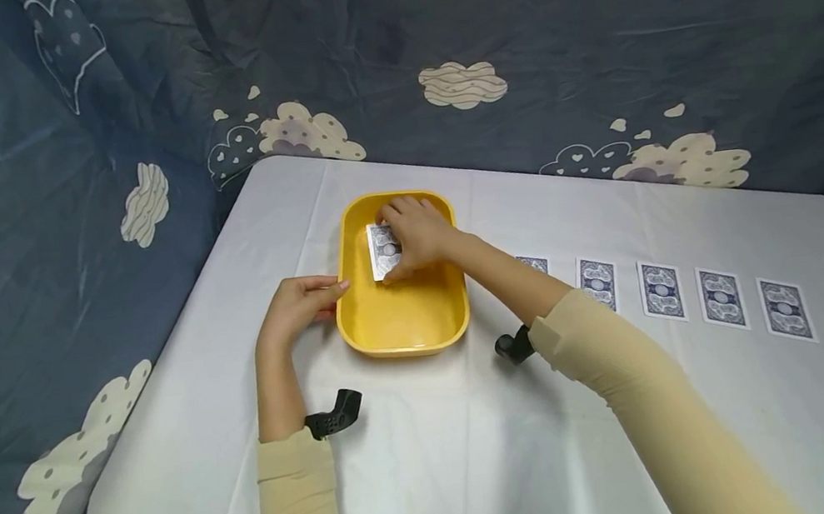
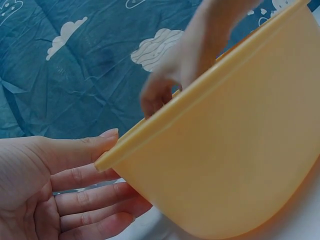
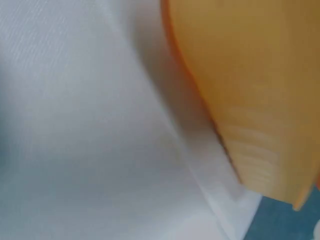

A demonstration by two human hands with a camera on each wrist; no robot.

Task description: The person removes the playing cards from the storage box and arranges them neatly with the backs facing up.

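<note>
A yellow plastic basin (image 1: 404, 325) stands on the table. My left hand (image 1: 302, 306) holds its left side: in the left wrist view the thumb (image 2: 102, 142) lies on the rim and the other fingers are under it, against the outer wall. Inside the basin, my right hand (image 1: 417, 235) grips a blue-backed playing card (image 1: 384, 250), thumb at the near edge and fingers at the far edge. Whether more cards lie beneath it, I cannot tell. The right wrist view shows only the basin's outer wall (image 3: 250, 100) and the cloth.
Right of the basin, several face-down cards lie in a row, among them a card (image 1: 663, 291) near the middle and another (image 1: 787, 310) at the right end. My right forearm partly covers the leftmost card (image 1: 533, 263). A white cloth (image 1: 416, 441) covers the table; a dark patterned curtain (image 1: 388, 33) hangs behind.
</note>
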